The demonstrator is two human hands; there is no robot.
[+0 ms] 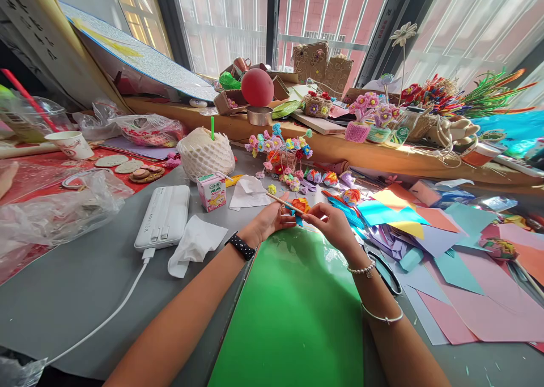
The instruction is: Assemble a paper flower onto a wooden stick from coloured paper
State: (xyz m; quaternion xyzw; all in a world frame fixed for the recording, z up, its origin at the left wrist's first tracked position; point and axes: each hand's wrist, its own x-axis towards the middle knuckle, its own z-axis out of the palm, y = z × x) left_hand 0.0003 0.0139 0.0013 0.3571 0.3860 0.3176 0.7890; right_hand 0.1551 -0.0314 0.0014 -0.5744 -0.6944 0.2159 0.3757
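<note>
Over the far end of the green board, you held one thin stick, pinched in your right hand. Your left hand, half curled, met a blue paper strip; its grip could not be told. Rightward lay coloured paper sheets; leftward, one white power bank.

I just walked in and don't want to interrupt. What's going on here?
A person's left hand and right hand hold a thin wooden stick over the far end of a green board. Between them are a blue paper strip and an orange paper flower; whether these are attached to it is unclear. Loose coloured paper sheets lie to the right.
</note>
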